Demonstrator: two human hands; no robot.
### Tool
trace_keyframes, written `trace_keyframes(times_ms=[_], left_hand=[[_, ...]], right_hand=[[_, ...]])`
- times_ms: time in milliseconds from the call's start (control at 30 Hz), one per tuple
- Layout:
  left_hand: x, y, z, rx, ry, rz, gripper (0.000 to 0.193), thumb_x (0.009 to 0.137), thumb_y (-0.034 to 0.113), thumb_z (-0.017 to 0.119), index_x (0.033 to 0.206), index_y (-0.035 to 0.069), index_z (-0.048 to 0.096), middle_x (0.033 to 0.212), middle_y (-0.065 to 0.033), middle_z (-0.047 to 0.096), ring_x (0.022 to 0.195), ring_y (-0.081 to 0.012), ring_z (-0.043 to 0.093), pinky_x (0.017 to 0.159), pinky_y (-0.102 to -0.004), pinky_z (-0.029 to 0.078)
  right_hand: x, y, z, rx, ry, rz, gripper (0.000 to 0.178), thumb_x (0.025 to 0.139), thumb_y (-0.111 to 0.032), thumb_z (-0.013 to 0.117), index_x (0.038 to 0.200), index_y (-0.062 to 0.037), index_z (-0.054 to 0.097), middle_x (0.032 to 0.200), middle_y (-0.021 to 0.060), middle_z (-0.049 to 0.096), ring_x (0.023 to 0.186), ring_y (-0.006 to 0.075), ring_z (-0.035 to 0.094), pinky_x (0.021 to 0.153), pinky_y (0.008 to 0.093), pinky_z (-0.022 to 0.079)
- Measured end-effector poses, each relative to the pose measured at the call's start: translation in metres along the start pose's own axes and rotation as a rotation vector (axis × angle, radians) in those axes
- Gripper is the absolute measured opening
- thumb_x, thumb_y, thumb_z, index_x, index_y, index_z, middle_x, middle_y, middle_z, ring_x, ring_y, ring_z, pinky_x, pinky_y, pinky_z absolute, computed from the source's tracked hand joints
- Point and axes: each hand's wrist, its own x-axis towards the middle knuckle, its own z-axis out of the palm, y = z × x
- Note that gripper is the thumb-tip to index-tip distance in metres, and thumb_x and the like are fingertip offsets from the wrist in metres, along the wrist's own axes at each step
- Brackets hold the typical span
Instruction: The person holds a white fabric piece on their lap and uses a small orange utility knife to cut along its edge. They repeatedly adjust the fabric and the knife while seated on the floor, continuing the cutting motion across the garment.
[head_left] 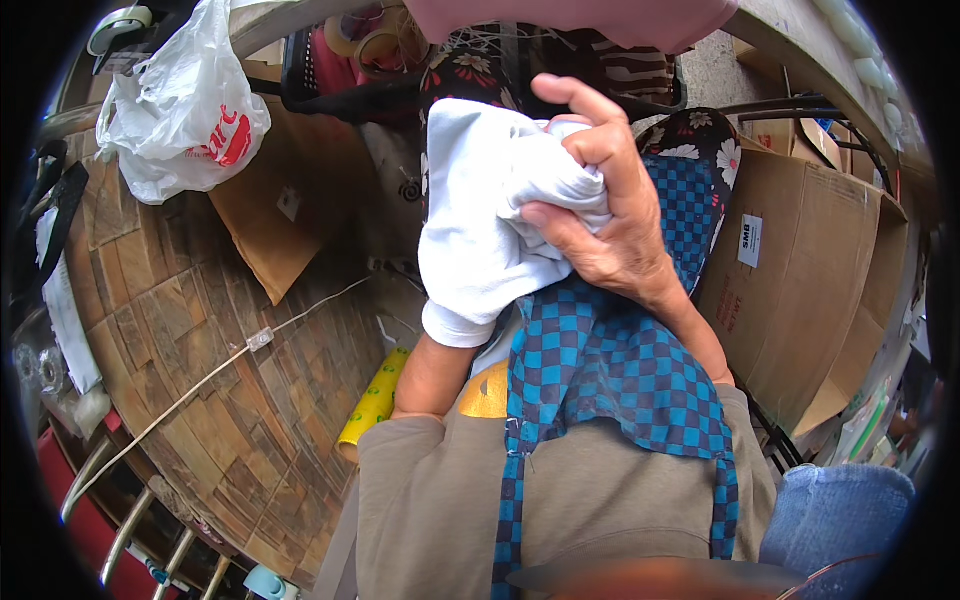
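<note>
A white cloth garment (pixel 462 195) is held up above my lap, bunched on its right side. Its banded edge circles my left wrist, and my left forearm (pixel 435 370) runs up inside it, so the fabric hides my left hand. My right hand (pixel 620 215) grips the bunched part, thumb below and bent fingers above, with the index finger raised off the cloth. Beneath both arms lies a blue and black checkered apron (pixel 620 350), worn over a brown shirt (pixel 600 510).
At left, a white plastic bag (pixel 185 110) hangs near a brown paper envelope (pixel 295 200). A thin cable (pixel 200 385) crosses the wood-patterned surface (pixel 180 320). A yellow roll (pixel 375 405) lies by my left elbow. Cardboard boxes (pixel 800 260) stand right; a black basket (pixel 350 95) sits ahead.
</note>
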Motion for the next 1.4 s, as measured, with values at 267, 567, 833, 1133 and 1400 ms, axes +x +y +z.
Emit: trace_keyframes(times_ms=[267, 567, 833, 1133, 1400], left_hand=[[-0.013, 0.026, -0.008, 0.273, -0.045, 0.025, 0.083, 0.066, 0.018, 0.090, 0.137, 0.005, 0.049, 0.120, -0.0130, 0.060, 0.107, -0.0281, 0.063, 0.093, -0.0354, 0.052], [-0.019, 0.031, -0.008, 0.302, 0.060, -0.039, 0.064, 0.075, 0.029, 0.081, 0.133, 0.012, 0.059, 0.121, -0.0093, 0.063, 0.106, -0.0315, 0.063, 0.094, -0.0411, 0.051], [-0.014, 0.027, -0.010, 0.278, 0.150, -0.074, 0.059, 0.077, 0.029, 0.080, 0.130, 0.013, 0.059, 0.120, -0.0101, 0.062, 0.108, -0.0328, 0.061, 0.097, -0.0431, 0.049], [-0.033, 0.016, -0.002, 0.338, 0.071, -0.073, 0.063, 0.078, 0.033, 0.081, 0.133, 0.013, 0.058, 0.124, -0.0116, 0.061, 0.116, -0.0349, 0.058, 0.104, -0.0463, 0.045], [-0.043, 0.013, -0.013, 0.416, 0.169, -0.076, 0.086, 0.074, 0.045, 0.087, 0.140, 0.003, 0.049, 0.129, -0.0171, 0.060, 0.118, -0.0339, 0.061, 0.102, -0.0406, 0.049]], right_hand=[[-0.012, -0.003, 0.018, 0.261, 0.206, 0.137, 0.019, 0.090, -0.001, 0.069, 0.099, -0.0060, 0.053, 0.099, 0.0082, 0.069, 0.086, 0.0151, 0.067, 0.077, 0.0282, 0.054], [-0.031, 0.029, 0.018, 0.281, 0.388, 0.520, 0.016, 0.095, -0.009, 0.069, 0.106, -0.0051, 0.058, 0.094, 0.0043, 0.069, 0.081, 0.0093, 0.064, 0.075, 0.0243, 0.053], [0.001, -0.021, 0.025, -0.218, 0.192, -0.222, 0.038, 0.070, 0.000, 0.085, 0.104, -0.0050, 0.070, 0.100, 0.0114, 0.064, 0.080, 0.0237, 0.067, 0.068, 0.0291, 0.057], [-0.028, -0.012, 0.026, -0.388, 0.109, -0.250, 0.030, 0.073, -0.006, 0.076, 0.102, -0.0069, 0.072, 0.100, 0.0088, 0.065, 0.078, 0.0217, 0.066, 0.064, 0.0302, 0.057], [-0.060, -0.003, 0.010, -0.368, -0.069, 0.209, 0.021, 0.083, -0.009, 0.077, 0.100, -0.0014, 0.068, 0.098, 0.0125, 0.066, 0.090, 0.0283, 0.068, 0.073, 0.0357, 0.057]])
